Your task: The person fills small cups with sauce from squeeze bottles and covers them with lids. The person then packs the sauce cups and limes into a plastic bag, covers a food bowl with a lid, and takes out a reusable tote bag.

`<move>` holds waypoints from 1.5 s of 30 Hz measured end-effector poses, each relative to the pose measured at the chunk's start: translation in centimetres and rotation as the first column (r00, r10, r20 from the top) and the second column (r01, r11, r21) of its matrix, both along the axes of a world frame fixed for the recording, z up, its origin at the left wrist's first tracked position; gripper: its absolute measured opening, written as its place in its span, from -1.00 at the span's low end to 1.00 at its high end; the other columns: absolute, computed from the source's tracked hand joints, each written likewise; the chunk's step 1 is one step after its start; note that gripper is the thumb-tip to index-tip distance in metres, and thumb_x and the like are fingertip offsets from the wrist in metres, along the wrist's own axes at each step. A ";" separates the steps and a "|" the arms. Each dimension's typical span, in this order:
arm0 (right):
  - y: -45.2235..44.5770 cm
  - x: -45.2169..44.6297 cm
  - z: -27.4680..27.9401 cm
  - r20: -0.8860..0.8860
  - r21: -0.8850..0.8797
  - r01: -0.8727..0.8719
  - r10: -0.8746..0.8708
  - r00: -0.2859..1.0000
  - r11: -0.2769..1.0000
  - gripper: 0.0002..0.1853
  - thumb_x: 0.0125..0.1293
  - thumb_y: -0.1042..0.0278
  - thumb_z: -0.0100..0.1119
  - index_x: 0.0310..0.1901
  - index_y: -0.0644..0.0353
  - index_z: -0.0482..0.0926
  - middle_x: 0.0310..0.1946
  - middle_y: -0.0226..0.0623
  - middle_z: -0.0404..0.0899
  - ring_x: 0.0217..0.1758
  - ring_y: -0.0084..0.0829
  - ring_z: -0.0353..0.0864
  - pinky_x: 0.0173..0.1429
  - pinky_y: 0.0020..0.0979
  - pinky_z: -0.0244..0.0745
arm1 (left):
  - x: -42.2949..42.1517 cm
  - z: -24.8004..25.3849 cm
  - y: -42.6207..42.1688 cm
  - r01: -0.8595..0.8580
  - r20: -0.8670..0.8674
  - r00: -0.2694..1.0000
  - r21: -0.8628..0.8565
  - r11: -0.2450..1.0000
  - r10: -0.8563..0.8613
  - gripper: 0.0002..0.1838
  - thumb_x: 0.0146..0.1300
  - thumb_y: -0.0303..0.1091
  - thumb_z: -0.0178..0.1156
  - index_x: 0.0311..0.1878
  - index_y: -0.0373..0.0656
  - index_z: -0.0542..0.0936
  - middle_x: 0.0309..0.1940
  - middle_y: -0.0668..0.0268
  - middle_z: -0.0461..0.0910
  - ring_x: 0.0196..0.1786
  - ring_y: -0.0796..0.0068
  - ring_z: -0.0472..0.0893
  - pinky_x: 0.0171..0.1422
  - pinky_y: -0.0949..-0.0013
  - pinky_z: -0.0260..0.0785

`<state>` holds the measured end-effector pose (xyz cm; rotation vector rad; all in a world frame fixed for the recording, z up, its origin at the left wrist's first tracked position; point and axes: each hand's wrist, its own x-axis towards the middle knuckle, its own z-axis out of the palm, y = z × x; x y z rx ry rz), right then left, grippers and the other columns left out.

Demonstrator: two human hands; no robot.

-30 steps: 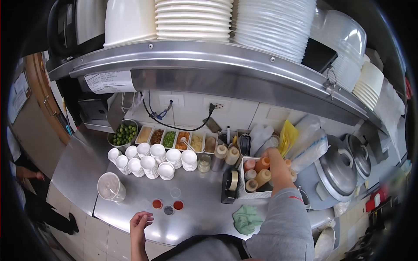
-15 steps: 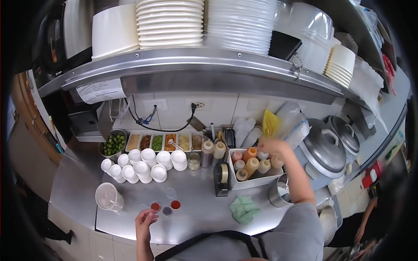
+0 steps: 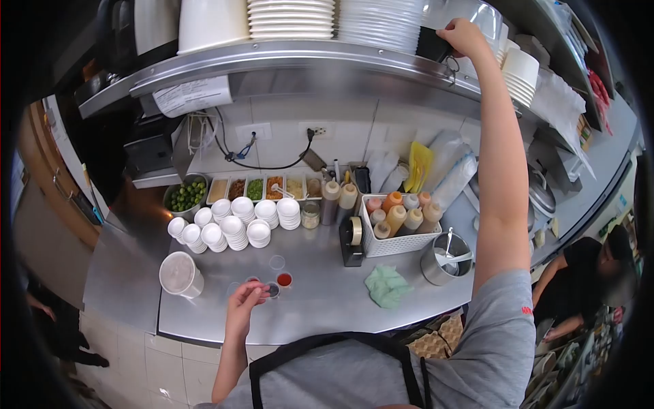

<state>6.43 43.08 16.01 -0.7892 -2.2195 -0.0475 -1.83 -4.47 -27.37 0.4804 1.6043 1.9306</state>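
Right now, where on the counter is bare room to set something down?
Free: between the rightmost sauce cup and green cloth, and left of the white tub. Crowded: the back (stacked cups, bottles, basket) and beside the left hand.

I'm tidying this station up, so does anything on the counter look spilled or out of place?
No spill shows on the counter. Only the green cloth looks untidy: it lies crumpled, not folded, in front of the white basket.
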 end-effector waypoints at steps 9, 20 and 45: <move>2.9 -0.8 -0.3 -0.096 0.266 0.079 -0.055 0.994 0.961 -0.54 -0.04 -0.02 0.20 -0.45 0.35 0.58 -0.49 0.04 0.56 -0.36 -0.07 0.58 -0.26 -0.19 0.41 | 0.5 -1.1 -2.1 0.024 0.017 1.000 0.067 0.997 -0.026 -0.77 0.22 -0.31 0.09 -0.11 -0.21 0.49 -0.19 0.26 0.56 -0.14 0.52 0.53 -0.05 0.45 0.35; -0.4 14.3 -11.4 -0.856 0.060 0.262 -0.086 0.510 0.963 -0.39 -0.03 -0.05 0.30 -0.16 0.41 0.51 -0.30 -0.14 0.58 -0.20 -0.39 0.52 -0.09 -0.39 0.41 | 0.4 -1.1 -3.2 0.065 0.026 0.997 0.054 0.996 -0.066 -0.77 0.23 -0.29 0.08 -0.10 -0.16 0.50 -0.18 0.35 0.55 -0.15 0.56 0.52 -0.05 0.49 0.32; -15.2 11.0 -43.1 -0.759 0.189 -0.912 -0.644 0.100 -0.363 -0.34 0.12 -0.01 -0.05 0.17 0.28 0.23 0.09 0.08 0.30 0.11 0.01 0.33 0.26 0.17 0.03 | 1.2 -0.6 -0.7 0.146 -0.038 0.988 -0.085 0.986 -0.150 -0.78 0.24 -0.32 0.04 -0.11 -0.21 0.50 -0.19 0.25 0.56 -0.16 0.49 0.52 -0.06 0.43 0.34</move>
